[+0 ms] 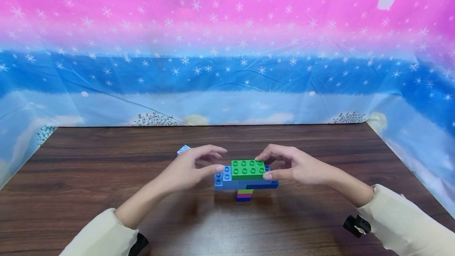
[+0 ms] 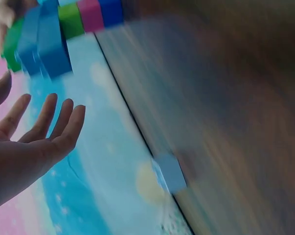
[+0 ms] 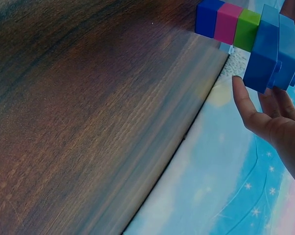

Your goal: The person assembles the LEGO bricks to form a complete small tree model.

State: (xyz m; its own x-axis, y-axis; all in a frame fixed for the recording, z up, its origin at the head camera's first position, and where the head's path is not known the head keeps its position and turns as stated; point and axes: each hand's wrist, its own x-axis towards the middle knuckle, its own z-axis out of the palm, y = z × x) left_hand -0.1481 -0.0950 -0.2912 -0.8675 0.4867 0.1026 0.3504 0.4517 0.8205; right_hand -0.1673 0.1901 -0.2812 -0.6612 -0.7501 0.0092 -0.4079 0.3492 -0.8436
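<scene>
A toy brick build stands upright on the table. At its base is a narrow column of dark blue, pink (image 3: 228, 24) and lime bricks (image 2: 71, 20). Wider light and dark blue bricks (image 1: 262, 185) overhang the column on both sides. On top lies a green brick (image 1: 248, 170) with two rows of studs. My right hand (image 1: 298, 165) pinches the green brick's right end, thumb in front and finger behind. Beside the left end is my left hand (image 1: 188, 167), fingers loosely spread and holding nothing; its thumb tip is close to the light blue brick (image 1: 226, 173).
A loose pale blue brick (image 1: 183, 149) lies on the wooden table (image 1: 106, 161) behind my left hand, partly hidden by it in the head view. A snowflake-patterned cloth (image 1: 227, 70) hangs behind the table's far edge and along its sides.
</scene>
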